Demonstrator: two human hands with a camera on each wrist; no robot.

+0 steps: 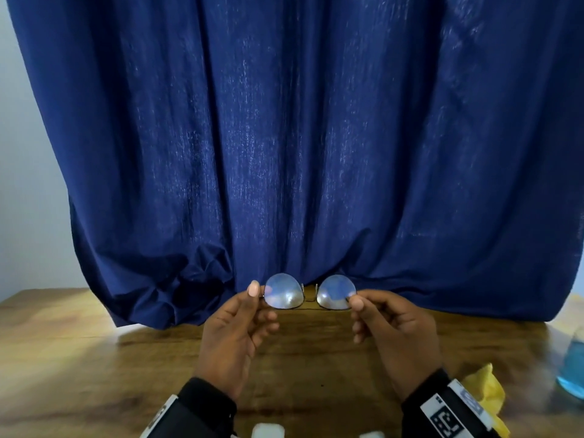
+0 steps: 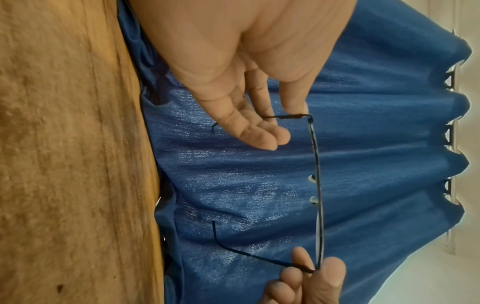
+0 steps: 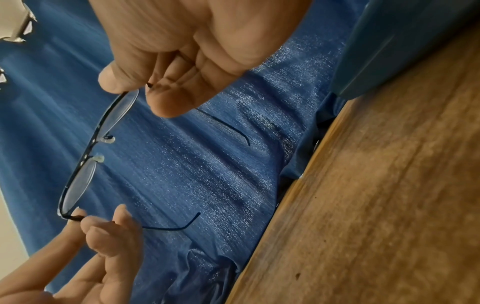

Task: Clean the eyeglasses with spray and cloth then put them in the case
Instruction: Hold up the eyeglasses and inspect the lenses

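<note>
Fingertips only, I judged: both hands (image 1: 232,339) (image 1: 396,339) pinched the thin dark wire-framed eyeglasses (image 1: 310,292) at the hinges, keeping lenses unsmudged for inspection.

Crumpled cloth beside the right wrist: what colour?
Yellow crumpled cloth, clearest in the head view.

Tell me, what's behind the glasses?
Behind the eyeglasses, pinched by the left hand and right hand, hangs a dark blue curtain over the wooden table. Whatever is behind the curtain is covered.
</note>
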